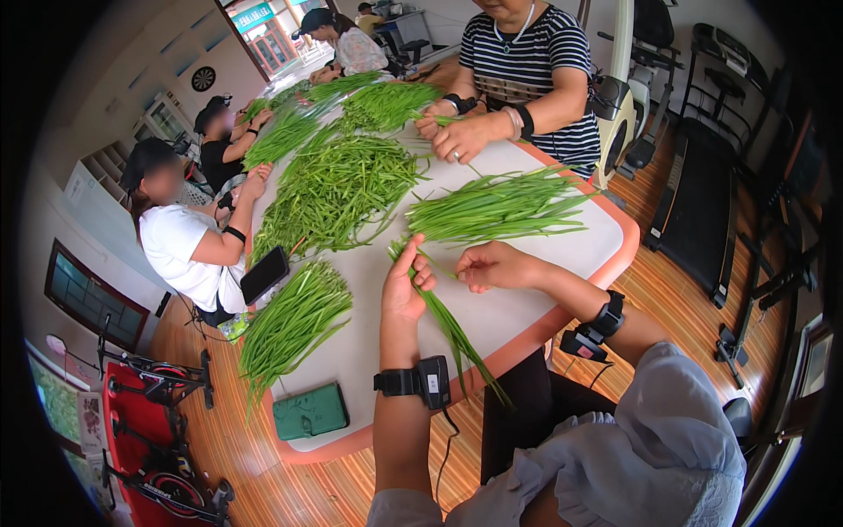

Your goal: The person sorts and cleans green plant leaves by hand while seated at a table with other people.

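My left hand [405, 283] is closed around a small bundle of long green leafy stalks [454, 329], probably garlic chives, whose leaves hang past the table edge. To its right, my right hand [487, 267] pinches a thin green blade between thumb and fingers. Just beyond both hands lies a loose bunch of the same stalks [497, 207]. At the left, another bunch [293, 319] is laid with its leaves over the table's edge. A wide tangled heap of greens [349, 184] covers the middle of the table.
The white table [369, 369] has an orange rim. A green wallet-like case [311, 410] lies at its near left corner, with a black phone [265, 275] standing tilted farther up. Across from me a person in a striped shirt [527, 72] handles greens; others sit along the left side.
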A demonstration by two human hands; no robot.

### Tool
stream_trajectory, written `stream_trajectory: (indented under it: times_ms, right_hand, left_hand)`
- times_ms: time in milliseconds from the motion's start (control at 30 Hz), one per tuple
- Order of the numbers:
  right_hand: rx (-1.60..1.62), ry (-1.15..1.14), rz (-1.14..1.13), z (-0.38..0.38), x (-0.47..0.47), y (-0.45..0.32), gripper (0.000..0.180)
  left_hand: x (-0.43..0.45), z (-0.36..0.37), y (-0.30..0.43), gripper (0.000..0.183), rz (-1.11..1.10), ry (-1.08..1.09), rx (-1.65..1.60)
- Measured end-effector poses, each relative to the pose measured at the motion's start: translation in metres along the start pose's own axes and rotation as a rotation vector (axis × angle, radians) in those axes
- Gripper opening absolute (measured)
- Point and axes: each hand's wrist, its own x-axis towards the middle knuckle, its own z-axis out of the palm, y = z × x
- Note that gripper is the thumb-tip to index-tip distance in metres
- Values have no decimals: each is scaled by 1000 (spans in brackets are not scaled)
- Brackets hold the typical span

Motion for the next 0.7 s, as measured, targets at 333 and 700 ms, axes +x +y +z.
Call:
stream_trajectory:
  times_ms: [333, 700]
  right_hand:
    - [-19, 57, -35, -9, -11, 13, 18]
    - [-745, 491, -190, -45, -19, 19, 13]
  left_hand:
    - [6, -5, -2, 21, 52, 106, 3]
    - [4, -18, 12, 16, 81, -65, -233]
